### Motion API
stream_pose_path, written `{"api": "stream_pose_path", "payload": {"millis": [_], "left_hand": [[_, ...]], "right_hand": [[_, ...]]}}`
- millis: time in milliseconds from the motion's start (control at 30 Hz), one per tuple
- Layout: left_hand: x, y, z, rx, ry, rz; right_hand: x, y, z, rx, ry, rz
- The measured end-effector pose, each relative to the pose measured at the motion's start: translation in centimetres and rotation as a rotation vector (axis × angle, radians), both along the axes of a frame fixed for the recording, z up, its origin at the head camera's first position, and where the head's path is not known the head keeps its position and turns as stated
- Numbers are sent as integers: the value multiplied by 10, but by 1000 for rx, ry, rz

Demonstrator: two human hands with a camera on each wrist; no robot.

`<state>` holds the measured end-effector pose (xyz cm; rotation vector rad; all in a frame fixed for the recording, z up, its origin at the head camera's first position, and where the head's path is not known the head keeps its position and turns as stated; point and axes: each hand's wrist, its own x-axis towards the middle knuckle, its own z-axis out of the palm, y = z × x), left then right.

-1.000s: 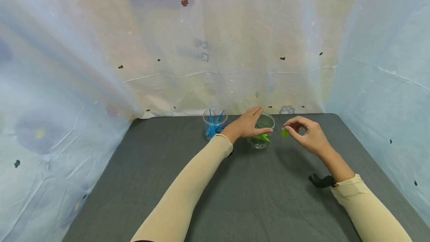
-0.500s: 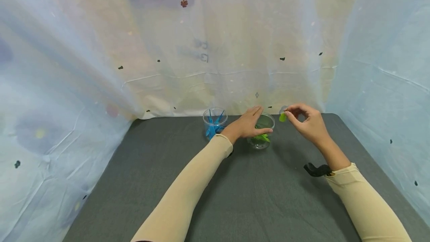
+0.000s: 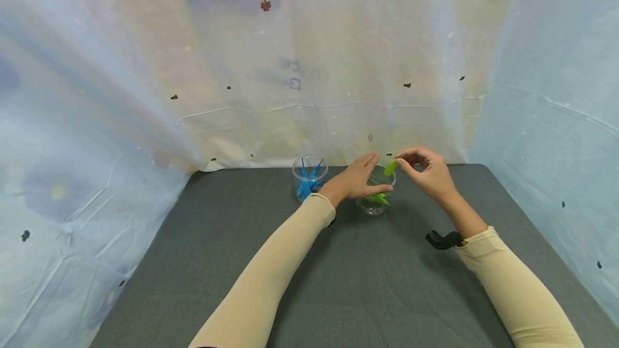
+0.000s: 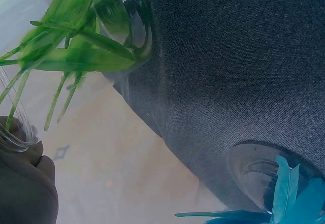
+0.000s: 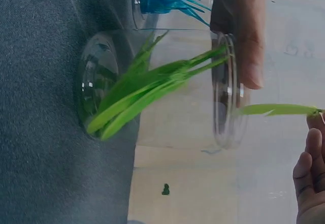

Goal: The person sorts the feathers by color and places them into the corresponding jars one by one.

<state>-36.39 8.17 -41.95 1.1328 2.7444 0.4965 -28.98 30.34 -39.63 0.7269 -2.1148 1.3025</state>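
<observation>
My right hand (image 3: 427, 175) pinches a green feather (image 3: 390, 167) between thumb and fingertips, above the mouth of a clear jar (image 3: 374, 209). In the right wrist view the tip of that feather (image 5: 277, 109) points at the jar's rim. Several other green feathers (image 5: 147, 84) stand tilted inside this jar. My left hand (image 3: 355, 176) holds the jar near its rim, the thumb on the near side and the fingers on the far side. At its edge, the left wrist view shows part of this hand (image 4: 28, 183) beside the rim.
Just left of the green feathers' jar stands a second clear jar (image 3: 299, 168) with several blue feathers (image 3: 306, 187). Both are close to the back edge of the dark grey cloth-covered table (image 3: 232, 262). A patterned curtain (image 3: 329, 69) hangs behind and at both sides.
My right hand has risen and moved left with the green feather, from beside the jar to over its mouth. The left hand has stayed on the jar.
</observation>
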Motion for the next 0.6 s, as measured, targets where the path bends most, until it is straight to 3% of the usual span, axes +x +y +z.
{"api": "stream_pose_path", "payload": {"millis": [267, 600], "left_hand": [[1, 0, 1, -3, -6, 8], [0, 1, -1, -11, 8, 12]], "right_hand": [[-7, -9, -5, 51, -94, -40], [-19, -4, -15, 168, -93, -72]]}}
